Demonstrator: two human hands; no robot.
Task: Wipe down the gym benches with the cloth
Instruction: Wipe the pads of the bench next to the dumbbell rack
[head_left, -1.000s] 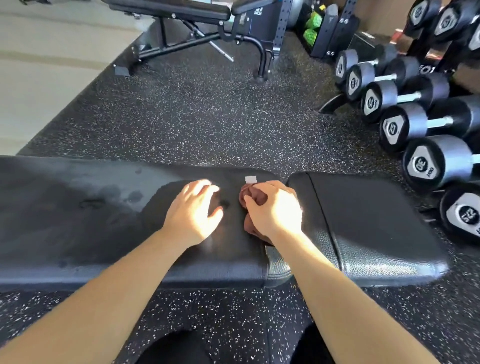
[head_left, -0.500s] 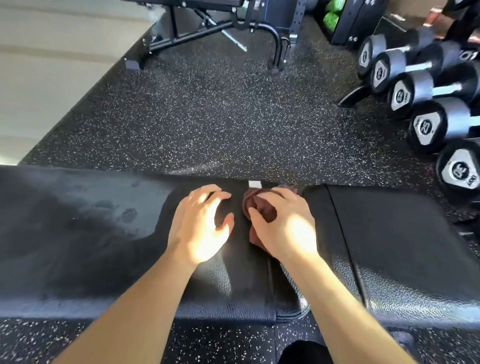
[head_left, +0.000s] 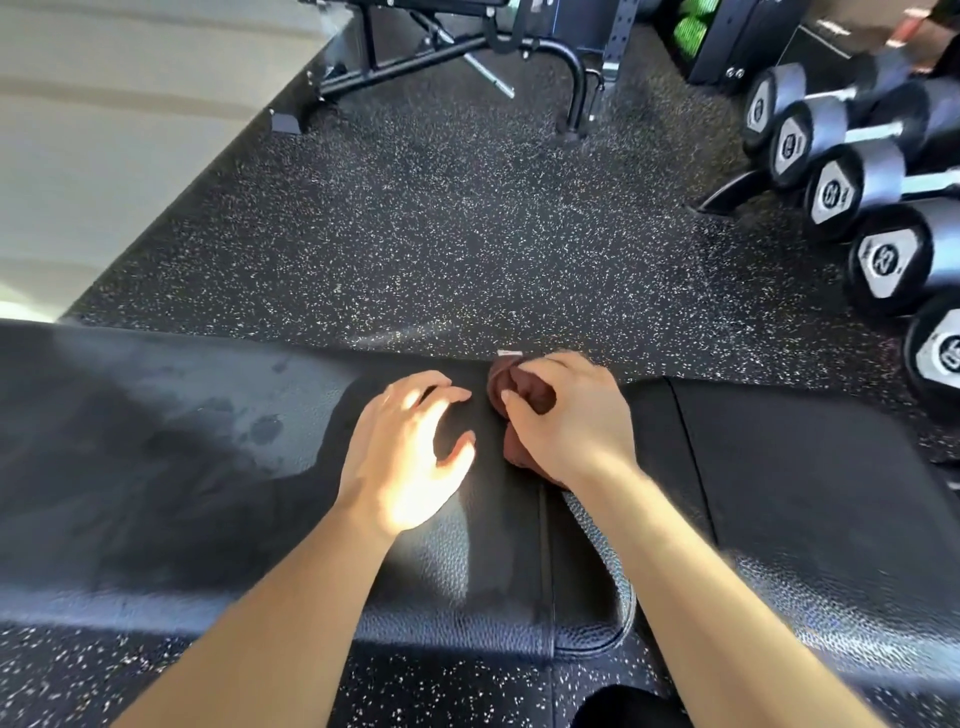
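Note:
A long black padded gym bench (head_left: 156, 467) runs across the view, in two pads with a seam near the middle. My right hand (head_left: 571, 421) grips a bunched reddish-brown cloth (head_left: 524, 395) at the bench's far edge, just left of the seam. A white tag of the cloth shows beside my fingers. My left hand (head_left: 410, 457) rests on the left pad next to it, fingers loosely spread, holding nothing. Damp patches darken the left pad.
A row of black dumbbells (head_left: 883, 260) lies on a rack at the right. A second bench's black frame (head_left: 447, 57) stands at the back on the speckled rubber floor (head_left: 441, 234). A pale floor (head_left: 104, 130) begins at the left.
My head has come closer and tilted down, so the bench sits lower and larger in view. Both hands stay by the seam; the right hand has bunched the cloth a little more.

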